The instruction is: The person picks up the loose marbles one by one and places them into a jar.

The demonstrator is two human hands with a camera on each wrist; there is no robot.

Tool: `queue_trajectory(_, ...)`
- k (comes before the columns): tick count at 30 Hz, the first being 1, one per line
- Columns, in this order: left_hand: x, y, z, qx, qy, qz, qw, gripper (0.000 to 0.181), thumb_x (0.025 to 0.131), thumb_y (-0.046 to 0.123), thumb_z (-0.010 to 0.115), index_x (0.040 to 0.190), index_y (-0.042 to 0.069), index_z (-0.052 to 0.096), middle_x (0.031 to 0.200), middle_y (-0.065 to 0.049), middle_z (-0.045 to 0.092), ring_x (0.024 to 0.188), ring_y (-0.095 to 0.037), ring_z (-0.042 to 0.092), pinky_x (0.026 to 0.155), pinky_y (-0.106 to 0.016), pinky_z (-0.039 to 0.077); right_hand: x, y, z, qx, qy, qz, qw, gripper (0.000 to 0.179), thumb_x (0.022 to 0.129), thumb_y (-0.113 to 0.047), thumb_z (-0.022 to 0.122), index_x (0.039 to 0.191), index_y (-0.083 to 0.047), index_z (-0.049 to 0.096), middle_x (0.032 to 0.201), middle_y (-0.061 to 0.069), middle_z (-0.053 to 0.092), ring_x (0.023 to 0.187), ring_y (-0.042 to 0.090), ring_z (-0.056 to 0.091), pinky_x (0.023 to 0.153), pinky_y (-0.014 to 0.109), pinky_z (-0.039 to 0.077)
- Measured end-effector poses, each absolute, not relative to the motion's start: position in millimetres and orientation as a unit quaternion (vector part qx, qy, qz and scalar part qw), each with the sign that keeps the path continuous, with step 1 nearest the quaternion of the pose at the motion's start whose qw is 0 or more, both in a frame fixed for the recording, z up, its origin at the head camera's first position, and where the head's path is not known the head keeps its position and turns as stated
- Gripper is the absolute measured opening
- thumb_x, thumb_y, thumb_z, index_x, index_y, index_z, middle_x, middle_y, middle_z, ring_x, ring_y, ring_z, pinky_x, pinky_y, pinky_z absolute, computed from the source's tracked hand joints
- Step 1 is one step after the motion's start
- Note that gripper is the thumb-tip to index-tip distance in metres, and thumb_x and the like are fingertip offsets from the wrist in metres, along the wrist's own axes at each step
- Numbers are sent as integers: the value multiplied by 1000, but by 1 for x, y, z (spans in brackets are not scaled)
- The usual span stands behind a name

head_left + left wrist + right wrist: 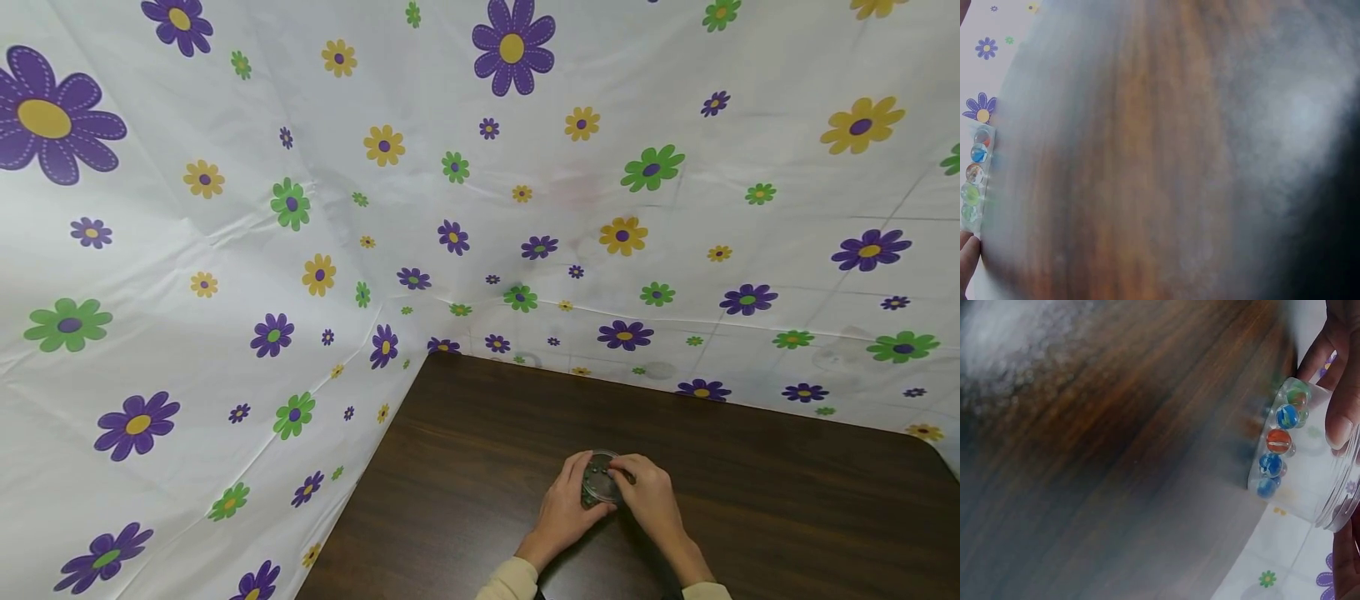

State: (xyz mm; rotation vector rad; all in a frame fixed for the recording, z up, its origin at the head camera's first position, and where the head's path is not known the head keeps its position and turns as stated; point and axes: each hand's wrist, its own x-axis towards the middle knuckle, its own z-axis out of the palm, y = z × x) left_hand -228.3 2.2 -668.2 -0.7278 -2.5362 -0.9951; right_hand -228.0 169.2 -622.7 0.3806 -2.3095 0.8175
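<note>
My left hand (566, 504) grips a clear round jar (602, 481) on the brown table, thumb on the near side and fingers on the far side. Coloured marbles (1277, 442), blue, orange and green among them, lie at the jar's bottom. My right hand (652, 496) has its curled fingertips at the jar's ridged top rim (1333, 503), from the right; what exactly they pinch I cannot tell. The jar stands upright, partly covered by both hands. In the left wrist view, left fingers (967, 259) touch the jar's side near its base.
A dark wood-grain table (465, 450) carries the jar. A white flower-printed sheet (420, 208) hangs behind the table and along its left side. Light sleeves (512, 580) cover both forearms near the bottom edge of the head view.
</note>
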Motion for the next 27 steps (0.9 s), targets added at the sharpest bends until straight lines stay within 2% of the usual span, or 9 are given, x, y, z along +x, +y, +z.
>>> queue_trajectory(8, -229, 3, -664, -257, -897, -319, 166, 86, 89, 44, 82, 155, 10, 40, 151, -3, 46, 125, -18, 61, 91, -31, 55, -228, 168, -622, 149, -877, 311, 336, 27, 66, 12, 91, 86, -1, 78, 87, 7, 73, 79, 23, 72, 67, 33, 56)
queue_trajectory(15, -230, 3, -658, -260, -909, -284, 156, 85, 90, 47, 80, 154, 8, 41, 152, -4, 46, 128, -20, 58, 91, -32, 55, -227, 168, -623, 157, -870, 307, 351, 27, 67, 11, 90, 87, 0, 77, 86, 9, 72, 79, 26, 71, 66, 43, 58)
queue_trajectory(20, -231, 2, -655, -268, -911, -266, 165, 83, 91, 49, 78, 154, 8, 42, 151, -5, 47, 128, -21, 58, 93, -31, 55, -228, 167, -624, 162, -867, 306, 357, 26, 68, 10, 90, 88, 0, 77, 87, 8, 73, 82, 27, 71, 69, 45, 57)
queue_trajectory(23, -232, 0, -653, -277, -910, -249, 181, 83, 91, 51, 77, 152, 6, 43, 149, -8, 50, 128, -22, 58, 98, -35, 53, -228, 167, -624, 167, -865, 299, 367, 28, 67, 11, 90, 89, 0, 77, 88, 8, 72, 82, 27, 71, 69, 44, 57)
queue_trajectory(27, -233, -3, -649, -285, -912, -219, 197, 83, 91, 53, 76, 151, 4, 46, 148, -9, 53, 131, -24, 56, 103, -48, 50, -227, 166, -624, 172, -862, 287, 380, 29, 67, 10, 91, 91, 1, 76, 89, 10, 72, 84, 28, 70, 70, 44, 56)
